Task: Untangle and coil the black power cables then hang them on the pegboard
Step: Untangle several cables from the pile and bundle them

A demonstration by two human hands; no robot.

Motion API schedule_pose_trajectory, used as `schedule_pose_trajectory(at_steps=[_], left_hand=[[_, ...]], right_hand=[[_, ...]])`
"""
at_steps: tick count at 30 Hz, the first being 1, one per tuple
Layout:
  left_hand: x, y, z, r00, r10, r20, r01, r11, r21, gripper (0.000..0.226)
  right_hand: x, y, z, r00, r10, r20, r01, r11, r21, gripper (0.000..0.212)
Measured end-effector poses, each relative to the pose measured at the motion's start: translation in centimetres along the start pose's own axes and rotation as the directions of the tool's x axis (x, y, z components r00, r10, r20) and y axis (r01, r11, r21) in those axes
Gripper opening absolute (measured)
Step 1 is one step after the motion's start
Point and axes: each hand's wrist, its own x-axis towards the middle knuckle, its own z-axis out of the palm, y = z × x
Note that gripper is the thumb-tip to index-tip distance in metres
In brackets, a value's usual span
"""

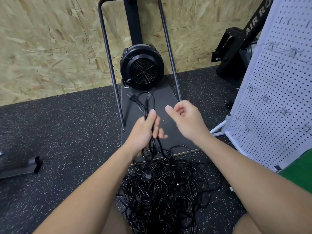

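Observation:
A big tangle of black power cables point(162, 188) lies on the speckled rubber floor between my knees. My left hand point(146, 130) grips a small bundle of looped cable point(148, 102) pulled up from the pile; its loops and a plug point(133, 97) stick out above my fist, and strands trail down into the tangle. My right hand point(184, 119) hovers just right of it with loosely curled fingers, holding nothing. The white pegboard point(276, 92) with several metal hooks stands at the right.
A black fan machine point(141, 68) on a metal frame with a dark base plate point(170, 105) stands straight ahead against the chipboard wall. Black gym equipment point(236, 53) is at the back right, another machine's foot point(25, 168) at the left, something green point(298, 168) at the right.

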Motion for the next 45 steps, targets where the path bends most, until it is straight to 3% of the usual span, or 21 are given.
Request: schedule_pose_trajectory(at_steps=[2, 4, 6, 8, 11, 17, 19, 22, 25, 29, 31, 33, 35, 41, 45], left_hand=[[0.1, 0.7, -0.4, 0.994, -0.020, -0.104, 0.007, 0.992, -0.124, 0.064], [0.3, 1.3, -1.3, 0.983, -0.029, -0.180, -0.014, 0.972, -0.236, 0.052], [0.8, 1.5, -2.4, 0.979, -0.029, -0.203, -0.051, 0.925, -0.378, 0.048], [1.1, 1.2, -3.3, 0.974, -0.038, -0.224, -0.061, 0.907, -0.416, 0.047], [1.1, 1.0, -4.2, 0.967, -0.042, -0.249, -0.067, 0.909, -0.411, 0.048], [1.3, 1.0, -5.9, 0.950, -0.043, -0.309, -0.115, 0.873, -0.474, 0.049], [1.4, 1.2, -6.7, 0.945, -0.036, -0.324, -0.141, 0.851, -0.507, 0.048], [1.5, 1.6, -8.1, 0.933, -0.022, -0.359, -0.181, 0.835, -0.519, 0.047], [1.3, 1.5, -9.0, 0.923, -0.020, -0.385, -0.178, 0.864, -0.471, 0.048], [0.8, 1.5, -9.2, 0.907, -0.004, -0.421, -0.089, 0.975, -0.203, 0.052], [0.6, 1.4, -8.6, 0.913, 0.037, -0.406, -0.013, 0.998, 0.063, 0.055], [0.4, 1.0, -7.4, 0.936, 0.052, -0.348, 0.041, 0.966, 0.256, 0.056], [0.2, 0.5, -5.8, 0.964, 0.011, -0.264, 0.066, 0.957, 0.281, 0.051], [-0.5, 0.5, -1.1, 0.990, -0.133, 0.037, 0.124, 0.974, 0.190, 0.056], [-1.0, 0.2, 0.0, 0.957, -0.268, 0.110, 0.275, 0.960, -0.052, 0.071]], right_hand=[[-0.4, 0.7, 0.6, 0.946, 0.143, 0.292, -0.150, 0.989, 0.003, 0.057], [-1.3, 1.5, 1.2, 0.754, 0.260, 0.603, -0.262, 0.961, -0.086, 0.075], [-2.3, 2.6, 1.7, 0.588, 0.323, 0.741, -0.229, 0.946, -0.231, 0.080], [-3.0, 3.3, 1.7, 0.555, 0.328, 0.764, -0.119, 0.941, -0.318, 0.065], [-3.0, 4.0, 2.0, 0.580, 0.276, 0.767, -0.089, 0.957, -0.277, 0.034], [-2.0, 5.7, 2.0, 0.683, 0.270, 0.679, -0.112, 0.957, -0.268, 0.010], [-1.7, 5.5, 1.6, 0.683, 0.317, 0.658, -0.165, 0.945, -0.283, 0.012], [-1.2, 5.7, 0.7, 0.679, 0.392, 0.620, -0.134, 0.897, -0.421, 0.018], [-0.4, 5.8, -0.6, 0.724, 0.433, 0.537, -0.129, 0.849, -0.512, 0.018], [1.2, 4.1, -2.8, 0.774, 0.426, 0.468, -0.392, 0.903, -0.174, 0.014], [1.3, 2.7, -3.5, 0.833, 0.366, 0.414, -0.401, 0.916, -0.002, 0.014], [1.1, 1.4, -3.4, 0.893, 0.258, 0.370, -0.313, 0.945, 0.098, 0.012], [0.8, 0.2, -2.7, 0.933, 0.158, 0.324, -0.201, 0.974, 0.102, 0.009], [-0.3, -1.3, -0.7, 0.969, -0.180, 0.168, 0.194, 0.978, -0.072, 0.013], [-0.4, -1.2, -0.8, 0.957, -0.271, 0.101, 0.280, 0.956, -0.087, 0.011]])
